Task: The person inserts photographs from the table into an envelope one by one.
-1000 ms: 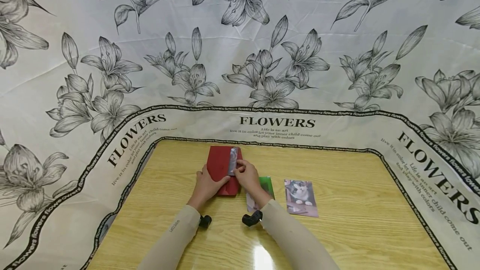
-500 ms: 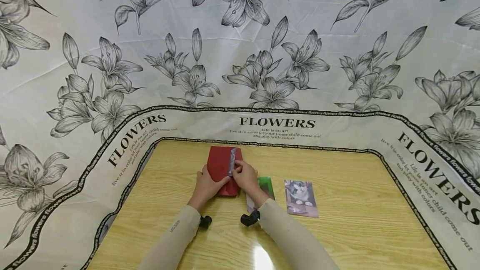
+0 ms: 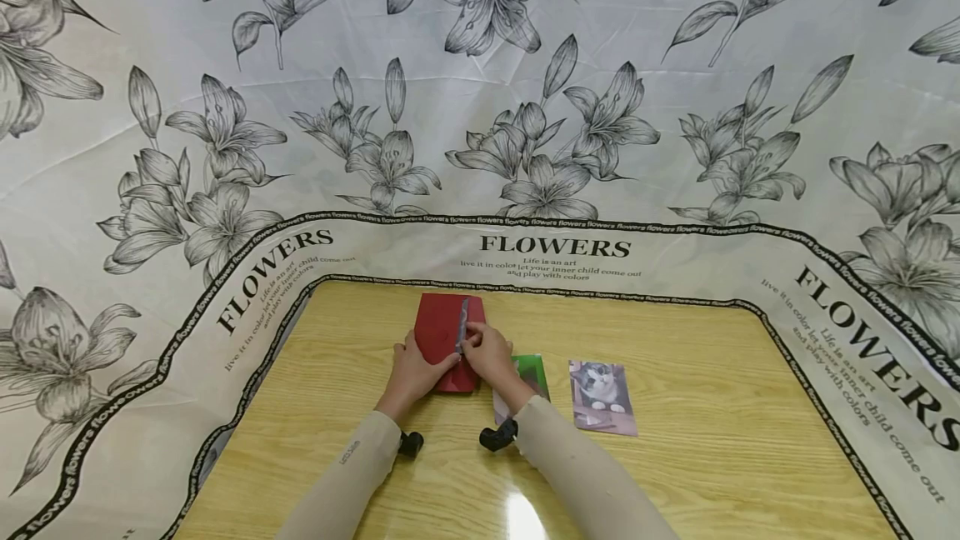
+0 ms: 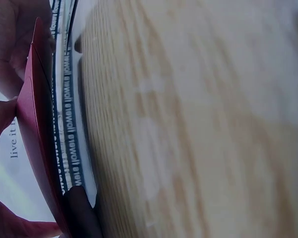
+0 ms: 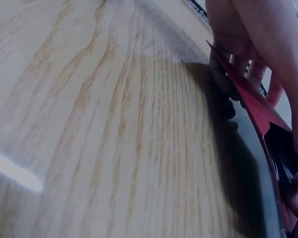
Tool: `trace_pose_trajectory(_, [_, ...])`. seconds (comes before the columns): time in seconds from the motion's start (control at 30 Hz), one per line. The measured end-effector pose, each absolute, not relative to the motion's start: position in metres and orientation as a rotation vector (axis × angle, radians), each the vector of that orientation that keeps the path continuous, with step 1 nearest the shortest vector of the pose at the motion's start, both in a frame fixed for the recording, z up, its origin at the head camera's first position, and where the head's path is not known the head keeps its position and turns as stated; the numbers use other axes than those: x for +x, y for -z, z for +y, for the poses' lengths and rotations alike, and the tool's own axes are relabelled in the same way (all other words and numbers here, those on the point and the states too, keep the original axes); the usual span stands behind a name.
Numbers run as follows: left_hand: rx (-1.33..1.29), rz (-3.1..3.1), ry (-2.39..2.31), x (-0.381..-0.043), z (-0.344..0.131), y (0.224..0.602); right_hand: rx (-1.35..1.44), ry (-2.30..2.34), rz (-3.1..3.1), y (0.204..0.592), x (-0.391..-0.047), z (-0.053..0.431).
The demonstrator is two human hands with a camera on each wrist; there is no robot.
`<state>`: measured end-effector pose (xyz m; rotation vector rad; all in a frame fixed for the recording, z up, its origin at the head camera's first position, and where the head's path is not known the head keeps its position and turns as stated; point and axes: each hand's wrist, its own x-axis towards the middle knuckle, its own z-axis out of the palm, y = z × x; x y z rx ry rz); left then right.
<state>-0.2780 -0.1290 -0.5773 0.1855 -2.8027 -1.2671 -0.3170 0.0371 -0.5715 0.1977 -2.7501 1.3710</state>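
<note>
My left hand [image 3: 411, 372] grips the left and lower side of a red envelope [image 3: 438, 327], thumb on top and fingers behind it. Its far side is lifted off the table in the right wrist view, where a dark opening shows beside the red paper [image 5: 256, 106]. A narrow grey-blue strip of a photo [image 3: 462, 325] shows along the envelope's right part, the rest of it hidden in the envelope. My right hand [image 3: 489, 355] pinches this strip between thumb and fingers. In the left wrist view the envelope [image 4: 37, 124] stands edge-on.
A photo with a green edge [image 3: 532, 368] lies partly under my right wrist. To its right, a cat photo [image 3: 602, 397] lies flat on the wooden table [image 3: 712, 407]. A flower-printed cloth [image 3: 555, 148] surrounds the table's back and sides.
The showing strip of the photo has grown narrower as my right hand has moved slightly left. My left hand and the envelope have stayed nearly still.
</note>
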Motion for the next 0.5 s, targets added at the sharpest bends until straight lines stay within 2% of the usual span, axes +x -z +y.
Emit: trace_pose_trajectory(0.5, [0.19, -2.782, 1.281, -0.2772, -0.1282, 0.5768, 0.177, -1.357, -2.76, 0.5768, -0.3189, 0.0348])
